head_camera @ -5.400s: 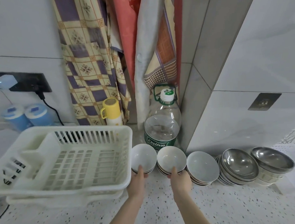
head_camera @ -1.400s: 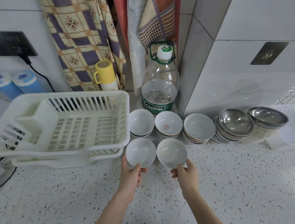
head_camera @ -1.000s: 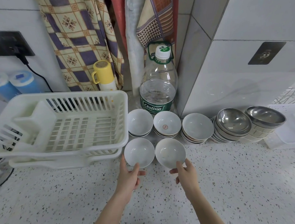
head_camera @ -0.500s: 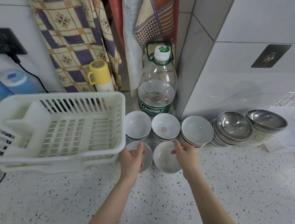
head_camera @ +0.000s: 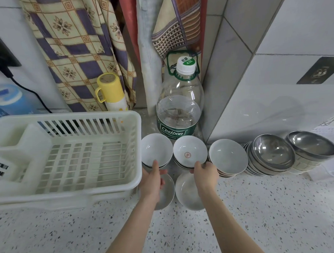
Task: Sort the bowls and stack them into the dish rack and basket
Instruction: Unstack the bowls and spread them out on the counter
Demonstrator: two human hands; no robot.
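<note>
Rack [head_camera: 68, 161] beside bowls [head_camera: 156, 150], bottle [head_camera: 179, 108] behind

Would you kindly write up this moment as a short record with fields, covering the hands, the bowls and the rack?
left hand: thumb over the near rim of the left white stack's top bowl, gripping it
right hand: fingers on the near rim of the bowl with the red mark
loose bowls: two white bowls on the counter, partly under the hands
other stacks: a third white stack, two steel stacks
dish rack: holds no bowls
</note>
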